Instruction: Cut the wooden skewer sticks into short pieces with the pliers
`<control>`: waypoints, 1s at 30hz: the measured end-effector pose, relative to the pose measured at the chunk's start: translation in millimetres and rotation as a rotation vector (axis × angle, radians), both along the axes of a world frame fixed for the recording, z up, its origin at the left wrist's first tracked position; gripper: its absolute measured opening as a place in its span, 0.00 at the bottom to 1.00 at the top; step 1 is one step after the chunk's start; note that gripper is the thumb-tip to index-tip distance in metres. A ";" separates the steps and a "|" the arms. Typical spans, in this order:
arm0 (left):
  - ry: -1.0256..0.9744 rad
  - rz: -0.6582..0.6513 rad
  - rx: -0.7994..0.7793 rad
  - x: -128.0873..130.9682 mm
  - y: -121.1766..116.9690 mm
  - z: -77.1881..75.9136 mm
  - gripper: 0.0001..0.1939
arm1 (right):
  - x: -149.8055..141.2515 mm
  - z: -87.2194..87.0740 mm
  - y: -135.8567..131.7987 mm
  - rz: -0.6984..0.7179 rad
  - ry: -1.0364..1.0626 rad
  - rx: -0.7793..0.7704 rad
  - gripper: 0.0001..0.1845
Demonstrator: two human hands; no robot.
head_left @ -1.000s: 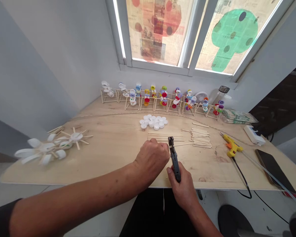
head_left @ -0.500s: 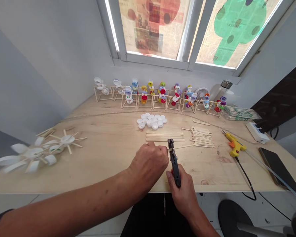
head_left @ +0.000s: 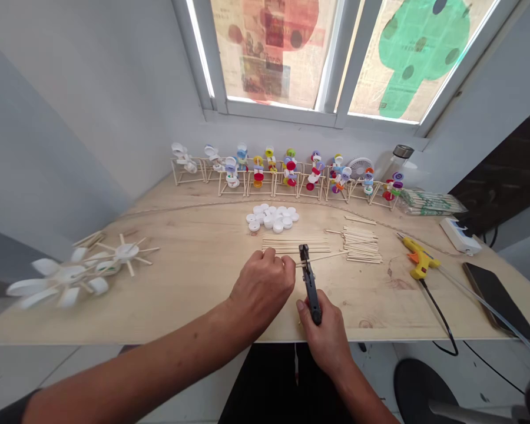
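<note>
My left hand is closed in a fist around one end of a thin wooden stick. That stick runs rightward across the jaws of a black hand cutter; whether the jaws press on it I cannot tell. The cutter's handles are wrapped by my right hand, with the head pointing away from me. Just beyond my fists lies a row of long wooden sticks. A pile of shorter sticks is to its right, near the held stick's far end. White bottle caps are heaped behind them.
Wheel-shaped stick-and-cap pieces lie at the left. Small stands with coloured caps line the back wall. On the right are a yellow glue gun with its cord, a phone, a power strip and bagged sticks.
Both hands, with the stick and the cutter, have shifted slightly left and up in the picture. The view itself has also moved a little. Each hand keeps its hold.
</note>
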State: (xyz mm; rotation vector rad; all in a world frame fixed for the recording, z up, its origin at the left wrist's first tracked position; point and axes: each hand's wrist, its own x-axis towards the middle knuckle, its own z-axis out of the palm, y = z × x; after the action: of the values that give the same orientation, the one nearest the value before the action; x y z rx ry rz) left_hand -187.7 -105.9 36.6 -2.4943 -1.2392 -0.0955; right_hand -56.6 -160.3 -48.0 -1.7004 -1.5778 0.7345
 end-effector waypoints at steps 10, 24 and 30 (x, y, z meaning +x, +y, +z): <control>-0.311 -0.041 0.192 -8.7 -12.1 -29.6 0.15 | 0.2 8.4 -9.7 0.018 0.089 -0.016 0.11; -1.093 0.182 0.006 -37.4 -30.2 -12.8 0.11 | 3.0 10.4 -11.2 0.040 0.119 -0.061 0.12; -0.729 0.032 0.232 -28.1 -34.1 -13.2 0.06 | 1.6 13.4 -12.3 0.051 0.121 -0.059 0.11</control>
State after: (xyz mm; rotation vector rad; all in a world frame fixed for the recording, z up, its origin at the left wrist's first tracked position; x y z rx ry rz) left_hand -215.8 -139.9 23.5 -2.2905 -1.4082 -1.1519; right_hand -55.0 -172.6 -34.6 -1.6301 -1.5346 0.9005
